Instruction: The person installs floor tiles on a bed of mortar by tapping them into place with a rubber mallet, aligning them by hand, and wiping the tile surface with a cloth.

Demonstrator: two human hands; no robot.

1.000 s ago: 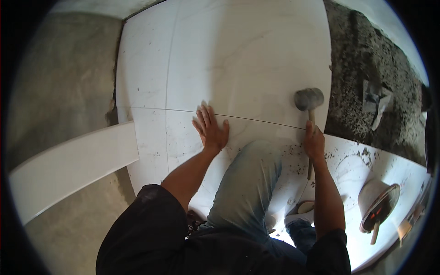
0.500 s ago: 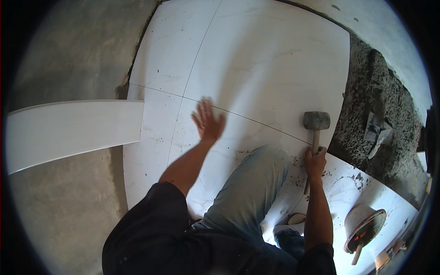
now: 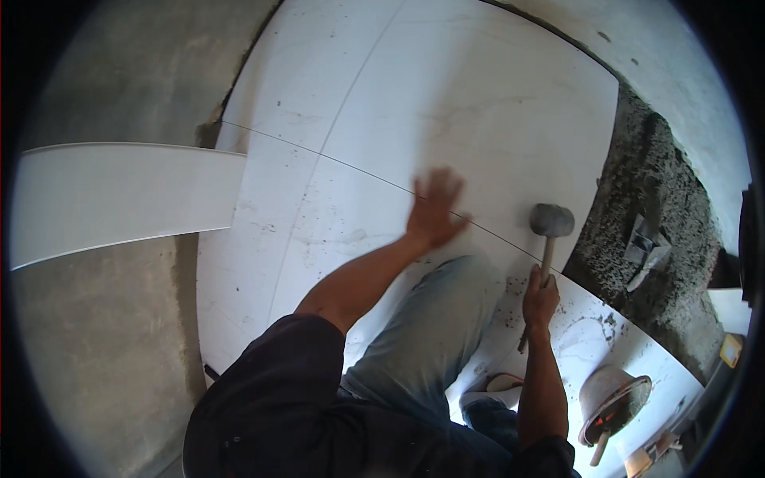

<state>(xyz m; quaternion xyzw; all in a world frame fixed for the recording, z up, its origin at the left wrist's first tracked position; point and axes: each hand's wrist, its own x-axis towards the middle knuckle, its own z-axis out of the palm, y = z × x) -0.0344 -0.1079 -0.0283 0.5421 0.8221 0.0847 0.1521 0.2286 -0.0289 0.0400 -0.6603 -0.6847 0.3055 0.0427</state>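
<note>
Large white marbled floor tiles [image 3: 510, 119] lie edge to edge, with a thin dark joint running between them. My left hand [image 3: 436, 209] is over that joint with its fingers spread, somewhat blurred, and holds nothing. Whether its palm touches the tile I cannot tell. In my right hand [image 3: 541, 301] is the wooden handle of a rubber mallet [image 3: 551, 220], gripped below the head. The dark grey head sits above the tile near its right edge. My bent knee in jeans [image 3: 454, 295] is between my two arms.
At the right a strip of rough grey mortar [image 3: 665, 191] borders the tiles, with a metal trowel [image 3: 647, 251] lying on it. A bucket [image 3: 610, 402] with a wooden handle sticking out stands at the lower right. A long white panel [image 3: 127, 195] reaches in from the left.
My left hand has swept right along the joint, its fingers still spread. The right hand keeps the mallet in nearly the same place, slightly tilted. The view has shifted a little.
</note>
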